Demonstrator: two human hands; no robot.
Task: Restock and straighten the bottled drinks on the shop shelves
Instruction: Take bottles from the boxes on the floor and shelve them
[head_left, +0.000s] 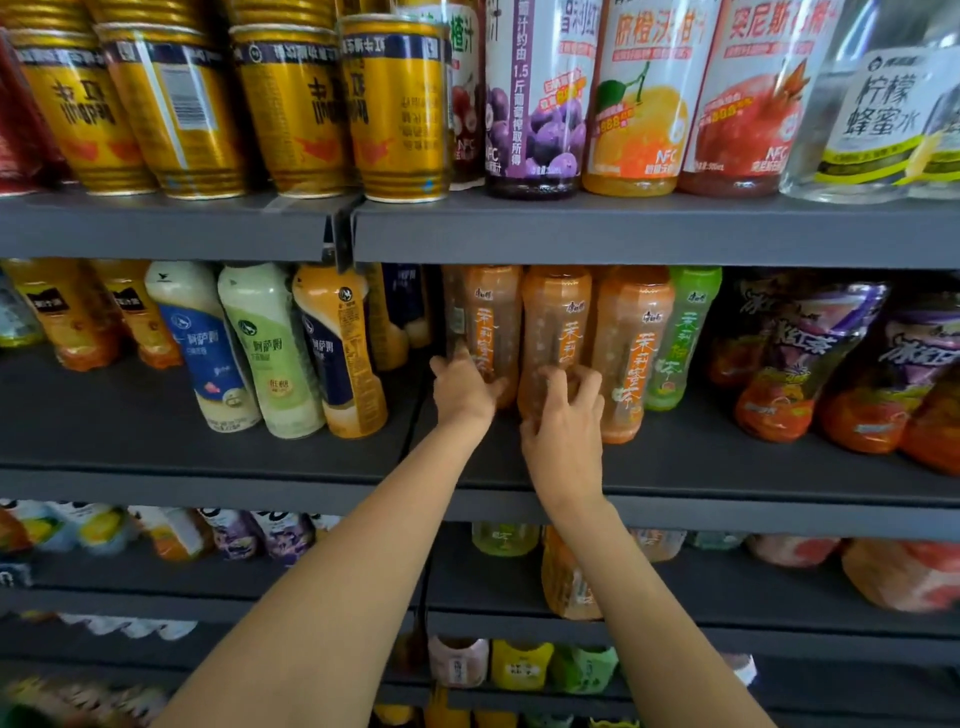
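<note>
Three orange tea bottles stand side by side on the middle shelf (727, 467). My left hand (462, 389) grips the base of the leftmost orange bottle (491, 322). My right hand (563, 421) curls round the lower part of the middle orange bottle (556, 327), thumb on its left side. The third orange bottle (631, 353) stands just right of that hand, with a green tea bottle (680, 338) beside it. Both bottles I hold are upright, their bases hidden by my fingers.
Milk-tea bottles (270, 353) lean at the left of the same shelf. Purple and orange iced-tea bottles (789, 364) fill the right. Gold cans (400, 109) and juice bottles (535, 104) stand on the shelf above. More drinks sit on lower shelves (569, 577).
</note>
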